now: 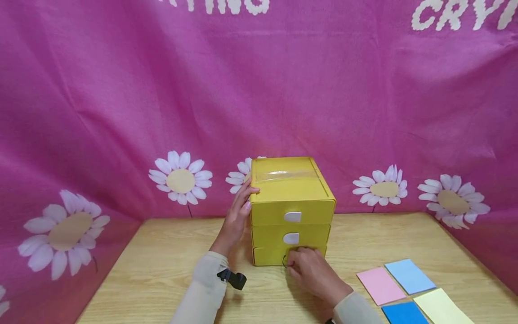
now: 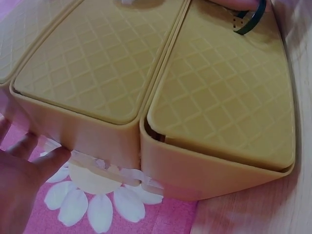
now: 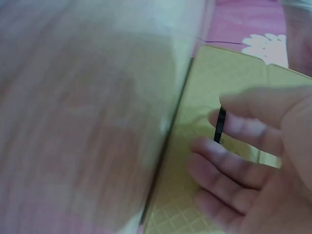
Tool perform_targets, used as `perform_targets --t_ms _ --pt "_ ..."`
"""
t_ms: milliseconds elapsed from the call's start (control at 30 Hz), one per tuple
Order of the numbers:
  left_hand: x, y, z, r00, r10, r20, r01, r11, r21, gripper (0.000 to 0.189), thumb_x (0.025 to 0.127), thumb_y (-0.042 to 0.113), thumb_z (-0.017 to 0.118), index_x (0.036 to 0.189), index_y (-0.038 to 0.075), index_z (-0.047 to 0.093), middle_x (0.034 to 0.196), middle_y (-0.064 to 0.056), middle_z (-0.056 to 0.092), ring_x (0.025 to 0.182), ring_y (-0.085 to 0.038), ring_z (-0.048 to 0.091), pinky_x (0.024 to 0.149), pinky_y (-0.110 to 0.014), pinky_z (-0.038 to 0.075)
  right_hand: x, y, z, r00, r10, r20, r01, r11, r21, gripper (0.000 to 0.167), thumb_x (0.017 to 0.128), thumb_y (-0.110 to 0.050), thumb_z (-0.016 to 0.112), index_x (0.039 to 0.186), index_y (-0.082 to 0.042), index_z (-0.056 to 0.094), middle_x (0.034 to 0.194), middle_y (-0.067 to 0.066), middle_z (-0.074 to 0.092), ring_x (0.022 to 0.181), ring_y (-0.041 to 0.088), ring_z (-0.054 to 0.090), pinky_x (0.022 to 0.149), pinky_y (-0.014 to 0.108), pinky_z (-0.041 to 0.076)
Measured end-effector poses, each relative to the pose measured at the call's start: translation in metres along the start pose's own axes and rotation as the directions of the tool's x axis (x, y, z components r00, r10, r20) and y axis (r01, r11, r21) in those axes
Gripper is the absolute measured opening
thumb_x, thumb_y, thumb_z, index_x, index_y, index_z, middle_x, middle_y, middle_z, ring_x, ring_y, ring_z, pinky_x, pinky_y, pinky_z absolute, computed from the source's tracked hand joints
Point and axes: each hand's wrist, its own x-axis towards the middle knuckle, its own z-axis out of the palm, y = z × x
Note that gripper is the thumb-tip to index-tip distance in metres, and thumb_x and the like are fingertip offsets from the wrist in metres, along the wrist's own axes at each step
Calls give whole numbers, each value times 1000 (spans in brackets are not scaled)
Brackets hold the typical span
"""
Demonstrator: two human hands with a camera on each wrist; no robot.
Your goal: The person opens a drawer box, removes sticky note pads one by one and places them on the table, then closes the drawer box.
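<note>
A yellow three-drawer box (image 1: pixel 293 191) stands on the table, clear tape across its top. White rounded tabs mark the top drawer (image 1: pixel 267 213) and the middle drawer (image 1: pixel 267 235). My left hand (image 1: pixel 235 220) rests against the box's left side, fingers extended, tips at the upper edge. At the bottom drawer (image 1: pixel 267 257), my right hand (image 1: pixel 312 271) pinches a black loop handle (image 3: pixel 220 126) between thumb and fingers. In the left wrist view, the black loop handle (image 2: pixel 253 20) stands out from the quilted drawer front, and a narrow gap shows at that drawer's corner.
Right of the box lie sticky-note pads: pink (image 1: pixel 381 285), light blue (image 1: pixel 410 276), dark blue (image 1: pixel 404 313) and pale yellow (image 1: pixel 441 307). A pink curtain (image 1: pixel 283 90) with daisies hangs behind the wooden table (image 1: pixel 162 270) and along both sides.
</note>
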Motion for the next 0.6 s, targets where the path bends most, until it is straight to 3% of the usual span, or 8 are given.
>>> perform_targets --t_ms 200,333,467,600 --pt "1 -29 -2 999 32 -21 -32 999 5 37 100 13 35 135 8 46 161 -6 15 146 -25 13 114 -53 18 0 -4 -13 988 54 148 -64 996 63 7 83 -14 69 89 -13 65 86 -1 63 83 17 58 75 38 49" --pt "0 -35 -1 998 51 -33 -51 999 4 37 100 17 36 135 11 46 161 -3 16 146 -23 14 113 -52 19 0 -7 -26 983 79 165 -91 994 64 12 85 -17 69 96 -13 65 91 0 62 86 17 57 76 40 48" --pt "0 -33 -1 999 37 -32 -37 999 13 38 100 14 35 136 10 45 161 -4 15 146 -22 13 113 -52 20 1 -8 -41 990 82 115 -88 995 50 19 84 -19 71 101 -13 66 94 1 62 86 17 58 74 40 48" --pt "-2 -15 -2 1000 -16 -21 16 1000 19 40 99 9 40 139 7 42 161 -9 13 146 -24 14 115 -50 19 1 -7 -57 993 98 71 -101 994 39 24 84 -18 72 106 -11 67 97 0 62 88 18 60 75 43 48"
